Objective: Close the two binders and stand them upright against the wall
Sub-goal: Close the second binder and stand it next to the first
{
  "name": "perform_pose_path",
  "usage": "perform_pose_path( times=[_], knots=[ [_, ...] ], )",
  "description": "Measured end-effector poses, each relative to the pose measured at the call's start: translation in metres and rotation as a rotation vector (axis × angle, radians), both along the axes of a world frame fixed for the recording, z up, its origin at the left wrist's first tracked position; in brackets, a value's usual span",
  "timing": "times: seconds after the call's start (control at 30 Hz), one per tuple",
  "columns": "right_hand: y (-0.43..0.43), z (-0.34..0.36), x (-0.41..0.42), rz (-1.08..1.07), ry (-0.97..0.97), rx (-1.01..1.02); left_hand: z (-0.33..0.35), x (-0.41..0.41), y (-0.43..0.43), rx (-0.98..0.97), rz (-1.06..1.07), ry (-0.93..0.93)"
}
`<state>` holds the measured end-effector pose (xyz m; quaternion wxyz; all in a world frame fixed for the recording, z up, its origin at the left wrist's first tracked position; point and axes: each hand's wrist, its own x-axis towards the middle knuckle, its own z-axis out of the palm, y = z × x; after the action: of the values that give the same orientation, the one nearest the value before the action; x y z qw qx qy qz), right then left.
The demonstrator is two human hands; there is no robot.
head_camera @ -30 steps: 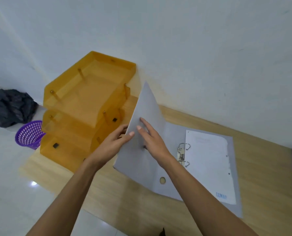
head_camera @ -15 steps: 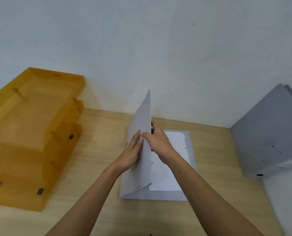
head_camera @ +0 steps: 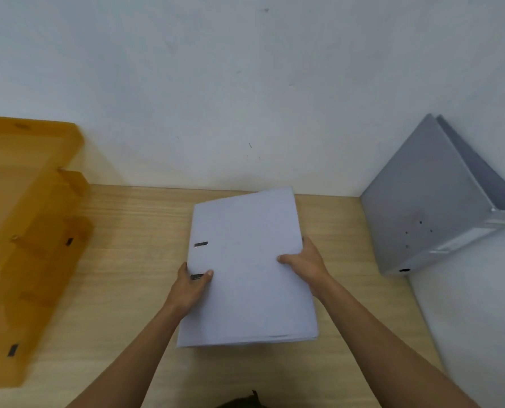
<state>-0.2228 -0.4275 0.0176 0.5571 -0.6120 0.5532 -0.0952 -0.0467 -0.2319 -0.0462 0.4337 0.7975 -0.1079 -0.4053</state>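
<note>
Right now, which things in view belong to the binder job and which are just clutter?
Job:
- closed binder, held by left hand and right hand
- second binder, standing at the right
- wall

Clutter:
- orange trays

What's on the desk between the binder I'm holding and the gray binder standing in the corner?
Nothing: in the head view only bare wooden desk separates the held binder from the gray binder.

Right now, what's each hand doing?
Left hand: gripping the binder at its spine edge.
Right hand: gripping the binder's opposite edge.
</note>
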Motion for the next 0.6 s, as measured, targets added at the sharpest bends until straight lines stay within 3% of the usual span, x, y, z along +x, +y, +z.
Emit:
perform_pose_path(
  times=[0.13, 0.27, 0.4, 0.6],
  knots=[
    [-0.004, -0.034, -0.023, 0.043, 0.203, -0.126, -0.005, -0.013, -0.006, 0.035, -0.016, -0.028],
    [0.003, -0.059, -0.025, 0.331, 0.415, -0.252, -0.007, -0.026, -0.009, 0.055, -0.047, -0.050],
    [0.011, -0.069, -0.013, 0.598, 0.362, -0.187, -0.010, -0.033, -0.011, 0.074, -0.024, -0.068],
    [0.016, -0.081, -0.021, 0.734, 0.347, -0.029, -0.015, -0.043, -0.011, 0.093, -0.039, -0.080]
  ],
)
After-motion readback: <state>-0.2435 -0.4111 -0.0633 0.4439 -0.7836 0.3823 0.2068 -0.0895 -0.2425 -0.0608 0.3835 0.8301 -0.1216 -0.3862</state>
